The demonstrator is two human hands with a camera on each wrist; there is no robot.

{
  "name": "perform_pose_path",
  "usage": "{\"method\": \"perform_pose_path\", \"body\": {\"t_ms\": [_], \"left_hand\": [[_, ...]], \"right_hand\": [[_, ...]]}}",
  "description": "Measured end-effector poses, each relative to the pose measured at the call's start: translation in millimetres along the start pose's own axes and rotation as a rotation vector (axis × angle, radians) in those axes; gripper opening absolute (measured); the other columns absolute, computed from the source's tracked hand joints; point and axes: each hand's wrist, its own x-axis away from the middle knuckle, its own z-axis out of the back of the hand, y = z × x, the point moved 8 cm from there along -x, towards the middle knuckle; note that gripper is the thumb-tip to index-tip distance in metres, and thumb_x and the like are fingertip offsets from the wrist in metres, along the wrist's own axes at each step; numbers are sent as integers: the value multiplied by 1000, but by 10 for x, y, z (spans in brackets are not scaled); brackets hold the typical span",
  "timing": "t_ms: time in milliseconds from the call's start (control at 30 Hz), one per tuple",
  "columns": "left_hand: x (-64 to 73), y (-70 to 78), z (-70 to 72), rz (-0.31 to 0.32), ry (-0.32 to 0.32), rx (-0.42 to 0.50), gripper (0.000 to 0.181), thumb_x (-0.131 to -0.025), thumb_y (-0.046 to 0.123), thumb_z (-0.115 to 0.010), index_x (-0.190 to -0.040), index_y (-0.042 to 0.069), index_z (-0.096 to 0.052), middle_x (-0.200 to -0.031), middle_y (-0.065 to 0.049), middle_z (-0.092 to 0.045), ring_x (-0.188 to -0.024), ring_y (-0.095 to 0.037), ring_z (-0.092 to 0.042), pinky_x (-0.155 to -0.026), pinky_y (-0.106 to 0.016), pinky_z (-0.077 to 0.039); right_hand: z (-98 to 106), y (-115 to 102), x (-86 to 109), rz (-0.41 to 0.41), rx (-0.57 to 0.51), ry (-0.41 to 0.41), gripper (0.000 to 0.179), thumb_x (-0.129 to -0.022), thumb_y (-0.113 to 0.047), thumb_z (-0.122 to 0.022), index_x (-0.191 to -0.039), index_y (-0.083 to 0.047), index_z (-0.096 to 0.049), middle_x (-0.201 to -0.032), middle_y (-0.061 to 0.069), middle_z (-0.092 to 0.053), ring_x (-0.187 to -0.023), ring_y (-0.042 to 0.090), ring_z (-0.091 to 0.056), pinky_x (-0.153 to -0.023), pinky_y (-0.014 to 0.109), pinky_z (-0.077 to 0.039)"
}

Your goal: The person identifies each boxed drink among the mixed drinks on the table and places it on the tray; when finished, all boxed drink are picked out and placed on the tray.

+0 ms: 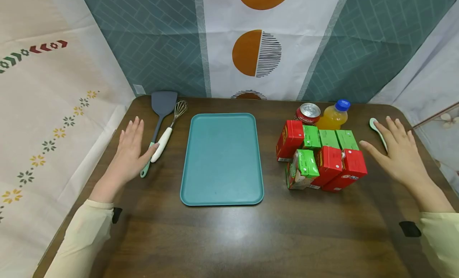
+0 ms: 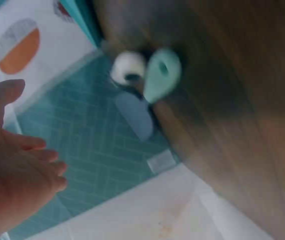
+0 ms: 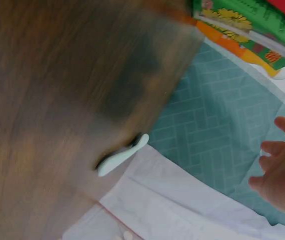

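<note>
My left hand (image 1: 125, 157) hovers with straight, spread fingers at the table's left side, holding nothing. Near it lie a grey spatula (image 1: 164, 103) with a green handle end and a whisk (image 1: 163, 143) with a white handle; the thumb overlaps the whisk handle in the head view. My right hand (image 1: 401, 156) is likewise spread over the right side, holding nothing. A pale green spoon (image 1: 374, 124), partly hidden by that hand, lies beneath it. Left of the right hand stand several red drink boxes (image 1: 331, 166) and green drink boxes (image 1: 307, 163).
A teal tray (image 1: 222, 160) lies bare at the middle of the brown table (image 1: 229, 238). Behind the boxes stand a red can (image 1: 309, 112) and an orange drink bottle (image 1: 333, 116) with a blue cap. A patterned cloth (image 1: 161, 43) hangs along the back edge.
</note>
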Motion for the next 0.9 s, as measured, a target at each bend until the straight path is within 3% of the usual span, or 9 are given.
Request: {"method": "perform_pose_path", "body": {"t_ms": [100, 167, 233, 333, 433, 567, 667, 900], "left_hand": [[53, 167, -51, -24, 31, 11, 66, -97, 34, -48, -147, -1, -23, -151, -21, -23, -138, -38, -20, -110, -52, -13], [99, 279, -110, -7, 31, 30, 56, -97, 35, -48, -141, 1, -37, -141, -21, -40, -128, -39, -39, -102, -55, -29], [139, 372, -204, 34, -10, 77, 50, -97, 38, -45, -133, 3, -47, -128, -18, -54, -114, -37, -52, -91, -54, -39], [194, 452, -384, 125, -129, 152, 50, -98, 43, -41, -126, 4, -51, -114, -16, -62, -102, -32, -60, -81, -49, -46], [221, 480, -537, 195, -235, 167, 52, -98, 44, -41, -125, 0, -49, -104, -15, -64, -90, -27, -63, -75, -43, -49], [216, 456, -664, 258, -328, 133, 59, -97, 44, -42, -129, -6, -43, -89, -12, -62, -71, -20, -59, -62, -35, -46], [183, 412, -735, 285, -376, 121, 65, -96, 45, -43, -133, -8, -36, -85, -13, -61, -68, -19, -58, -60, -34, -45], [53, 338, -841, 293, -429, 165, 68, -97, 42, -42, -138, -11, -29, -101, -22, -61, -78, -23, -62, -69, -39, -48]], "right_hand": [[40, -68, 48, 3, -121, 20, 64, -93, -29, -55, -149, -16, -27, -153, 19, -17, -143, 30, -8, -108, 61, -3], [68, -105, 106, -5, -208, 37, 60, -93, -24, -57, -147, -21, -31, -151, 8, -28, -139, 12, -22, -112, 45, -16], [77, -157, 170, 3, -298, 49, 57, -92, -17, -57, -145, -21, -35, -146, -1, -38, -128, 0, -36, -105, 25, -31], [65, -265, 259, 69, -470, 42, 56, -91, -2, -55, -143, -13, -38, -138, -11, -46, -114, -11, -44, -86, 2, -34], [31, -378, 341, 161, -677, -7, 57, -86, 15, -51, -140, 1, -38, -132, -5, -52, -113, -1, -52, -83, 7, -41], [-22, -477, 427, 234, -805, -92, 60, -78, 24, -55, -134, 12, -39, -130, 3, -55, -112, 7, -54, -85, 11, -43], [-54, -527, 447, 247, -771, -142, 67, -72, 26, -61, -134, 12, -39, -131, 3, -52, -114, 7, -52, -88, 11, -42], [-114, -504, 405, 125, -476, -181, 73, -68, 4, -79, -133, -6, -48, -123, -8, -53, -108, -8, -50, -82, 4, -39]]}}
